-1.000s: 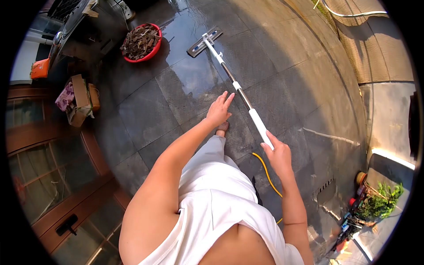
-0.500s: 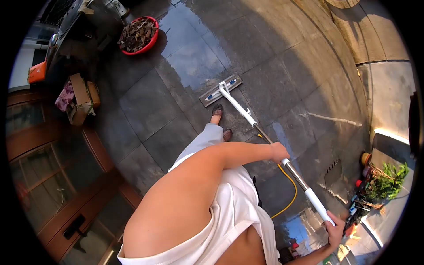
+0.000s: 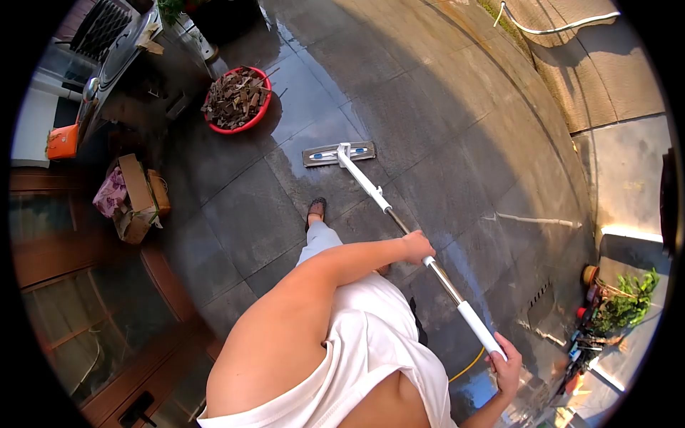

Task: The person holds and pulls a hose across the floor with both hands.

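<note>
A flat mop with a white and silver pole (image 3: pixel 446 279) slants across the middle of the view. Its rectangular grey head (image 3: pixel 321 155) lies on the wet paving. My left hand (image 3: pixel 419 247) is closed around the middle of the pole, below the white lower section. Near the top end, my right hand (image 3: pixel 506 364) grips the white handle, fingers wrapped round it. My left foot in a dark shoe (image 3: pixel 317 208) stands just below the mop head.
A red basin (image 3: pixel 267 107) of brown wood pieces sits at the upper left. Further left are a cardboard box (image 3: pixel 133 178) and brown-framed glass doors (image 3: pixel 168 285). Potted plants (image 3: pixel 628 303) stand at the right. A stick (image 3: pixel 539 220) and a yellow cable (image 3: pixel 467 365) lie on the paving.
The mop head has shifted left and turned nearly level in view. Both hands have moved left with the pole, still holding it. My left foot appears further left, and the basin sits lower in view.
</note>
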Available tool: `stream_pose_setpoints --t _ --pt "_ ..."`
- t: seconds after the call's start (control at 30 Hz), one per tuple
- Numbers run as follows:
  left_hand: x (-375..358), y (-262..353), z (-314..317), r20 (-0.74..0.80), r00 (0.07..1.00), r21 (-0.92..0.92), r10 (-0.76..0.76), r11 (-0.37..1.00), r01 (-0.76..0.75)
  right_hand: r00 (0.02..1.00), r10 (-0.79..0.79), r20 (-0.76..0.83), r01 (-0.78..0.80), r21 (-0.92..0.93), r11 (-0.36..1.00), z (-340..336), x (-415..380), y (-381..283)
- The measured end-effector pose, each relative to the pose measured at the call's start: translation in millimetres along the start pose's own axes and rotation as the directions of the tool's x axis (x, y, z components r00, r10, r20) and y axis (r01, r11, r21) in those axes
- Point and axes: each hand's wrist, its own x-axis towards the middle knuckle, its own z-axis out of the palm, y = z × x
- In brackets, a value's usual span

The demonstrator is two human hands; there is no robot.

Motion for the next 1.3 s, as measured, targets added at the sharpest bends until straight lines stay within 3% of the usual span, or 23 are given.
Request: stream_pose_setpoints --t 0.1,0.17,0.23,0.3,0.33,0.43,0.47,0.53,0.7,0.8,1.03,1.1,1.2,1.3 --pt "-55 -89 -33 -0.017 0.991 0.056 -0.136 0.989 0.137 0.998 -0.052 0.03 0.053 -0.058 0.997 96 41 -48" --pt "-92 -146 -50 -0.122 0.958 0.156 -0.259 0.949 0.276 0.995 -0.08 0.063 0.088 -0.135 0.987 160 68 -90" --pt "-136 -186 -82 -0.225 0.902 0.139 -0.369 0.904 0.405 0.987 -0.145 0.069 0.154 -0.148 0.977 220 103 -116" --pt "-170 -216 -109 -0.263 0.812 -0.054 -0.521 0.849 0.526 0.975 -0.212 0.06 0.219 -0.14 0.966 277 144 -137" --pt "-184 -230 -120 -0.255 0.793 -0.124 -0.553 0.832 0.54 0.968 -0.24 0.066 0.248 -0.155 0.956 304 164 -153" --pt "-224 -250 -146 -0.433 0.699 -0.281 -0.569 0.822 0.495 0.925 -0.364 0.11 0.38 -0.235 0.895 382 229 -191" --pt "-234 -254 -154 -0.436 0.679 -0.332 -0.59 0.807 0.489 0.928 -0.339 0.154 0.368 -0.24 0.898 404 244 -212" --pt "-254 -260 -159 -0.493 0.595 -0.391 -0.635 0.773 0.5 0.861 -0.481 0.168 0.509 -0.26 0.82 449 293 -223" --pt "-295 -280 -161 -0.517 0.456 -0.522 -0.724 0.689 0.502 0.833 -0.529 0.159 0.552 -0.288 0.783 526 374 -295" --pt "-311 -295 -167 -0.484 0.435 -0.537 -0.759 0.65 0.538 0.906 -0.366 0.213 0.416 -0.28 0.865 546 400 -363" --pt "-311 -355 -225 -0.504 0.388 -0.52 -0.772 0.629 0.578 0.836 -0.505 0.216 0.549 -0.342 0.763 574 522 -457" --pt "-305 -370 -249 -0.458 0.385 -0.53 -0.801 0.594 0.605 0.81 -0.509 0.291 0.586 -0.369 0.721 560 545 -468" --pt "-276 -391 -294 -0.366 0.465 -0.505 -0.806 0.592 0.628 0.814 -0.471 0.34 0.579 -0.411 0.704 515 543 -494" --pt "-229 -424 -327 -0.497 0.497 -0.4 -0.711 0.696 0.596 0.826 -0.448 0.342 0.564 -0.5 0.658 454 520 -509"
